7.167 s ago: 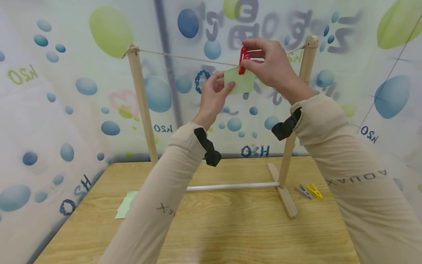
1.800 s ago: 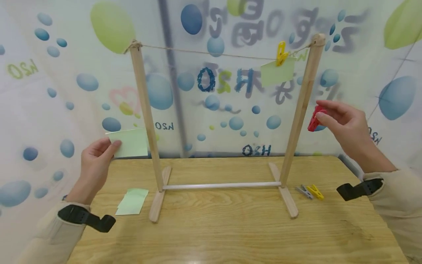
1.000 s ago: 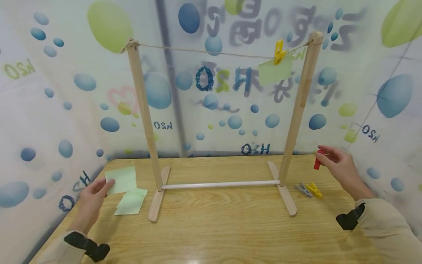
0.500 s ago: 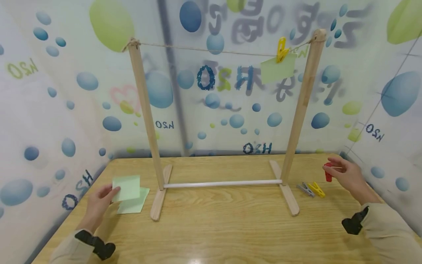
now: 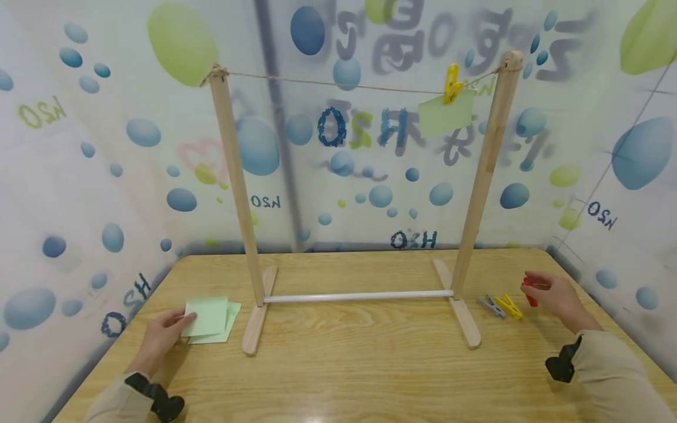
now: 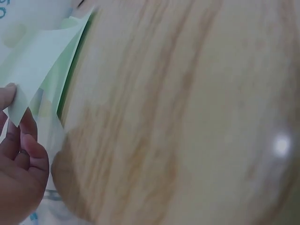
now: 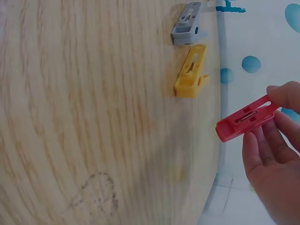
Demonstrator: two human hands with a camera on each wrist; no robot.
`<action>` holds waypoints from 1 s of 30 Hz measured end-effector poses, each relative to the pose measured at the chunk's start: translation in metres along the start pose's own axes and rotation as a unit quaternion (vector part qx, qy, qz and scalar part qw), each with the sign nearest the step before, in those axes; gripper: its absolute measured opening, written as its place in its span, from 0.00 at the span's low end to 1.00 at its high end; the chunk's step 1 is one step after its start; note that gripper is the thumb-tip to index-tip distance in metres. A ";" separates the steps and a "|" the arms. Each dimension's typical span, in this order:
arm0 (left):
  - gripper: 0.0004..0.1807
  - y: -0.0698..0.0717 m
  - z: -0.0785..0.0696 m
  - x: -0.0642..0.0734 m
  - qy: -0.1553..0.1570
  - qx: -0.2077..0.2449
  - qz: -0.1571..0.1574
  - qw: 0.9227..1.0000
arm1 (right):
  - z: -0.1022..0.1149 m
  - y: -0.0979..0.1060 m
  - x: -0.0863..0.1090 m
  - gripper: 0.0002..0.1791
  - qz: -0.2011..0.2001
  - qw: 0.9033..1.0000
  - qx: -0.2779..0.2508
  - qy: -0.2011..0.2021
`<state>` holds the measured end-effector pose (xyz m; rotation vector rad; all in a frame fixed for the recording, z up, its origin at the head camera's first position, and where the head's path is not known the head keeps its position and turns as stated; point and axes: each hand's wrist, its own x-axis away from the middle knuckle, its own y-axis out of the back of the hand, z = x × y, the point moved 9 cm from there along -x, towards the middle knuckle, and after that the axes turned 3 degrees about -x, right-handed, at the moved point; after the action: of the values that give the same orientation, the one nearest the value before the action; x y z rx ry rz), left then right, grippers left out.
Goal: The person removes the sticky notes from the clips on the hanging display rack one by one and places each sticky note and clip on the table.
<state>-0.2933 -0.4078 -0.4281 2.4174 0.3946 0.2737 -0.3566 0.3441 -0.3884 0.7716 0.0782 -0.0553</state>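
At the table's left, my left hand [image 5: 163, 332] pinches a pale green sheet of paper [image 5: 206, 316] between thumb and fingers. Beneath it lies another green sheet [image 5: 231, 320], mostly covered; the left wrist view shows the held sheet [image 6: 35, 58] lifted at the pinched corner. Over on the right, my right hand [image 5: 555, 296] pinches a red clothespin [image 7: 246, 119] by its handle end, low over the wood. Beside it a yellow clothespin [image 5: 509, 306] and a grey clothespin [image 5: 491, 306] lie on the table. A further green sheet [image 5: 446, 114] hangs from the string under a yellow clothespin [image 5: 452, 84].
A wooden frame stands mid-table, with a left post [image 5: 237, 182], a right post [image 5: 488, 176] and a white rod [image 5: 359, 296] low between them. Twine [image 5: 328, 84] joins the post tops. Behind is a printed curtain [image 5: 338, 194] with blue and green spots.
Since the oldest frame, the red clothespin and a sheet have come off the string, leaving a yellow-pinned sheet there. Both hands have since lowered toward the table, each with its item.
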 end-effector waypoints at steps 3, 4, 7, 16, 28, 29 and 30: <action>0.41 -0.001 0.003 -0.001 0.002 -0.004 0.003 1.000 | -0.006 -0.002 -0.001 0.31 0.002 1.000 -0.001 -0.015; 0.41 -0.001 0.004 -0.001 0.002 -0.002 0.003 1.000 | -0.008 -0.003 -0.001 0.31 0.003 1.000 -0.001 -0.020; 0.40 -0.001 0.008 -0.003 0.003 0.001 0.002 1.000 | -0.012 -0.006 0.000 0.31 0.009 0.999 -0.006 -0.030; 0.40 -0.004 0.019 -0.007 0.027 0.004 0.012 1.000 | -0.019 -0.014 -0.002 0.29 0.008 1.000 -0.001 -0.026; 0.34 -0.001 0.009 -0.001 0.004 -0.006 -0.008 1.000 | -0.025 -0.022 -0.003 0.31 0.020 0.999 -0.001 -0.037; 0.34 -0.001 0.008 -0.001 0.002 -0.006 -0.008 1.000 | -0.026 -0.023 -0.003 0.31 0.023 0.999 0.001 -0.038; 0.34 -0.002 0.008 0.000 0.002 -0.005 -0.006 1.000 | -0.026 -0.023 -0.003 0.31 0.025 0.999 0.001 -0.039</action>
<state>-0.2916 -0.4112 -0.4355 2.4032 0.4089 0.2747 -0.3626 0.3460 -0.4231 0.7732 -0.0159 -0.0379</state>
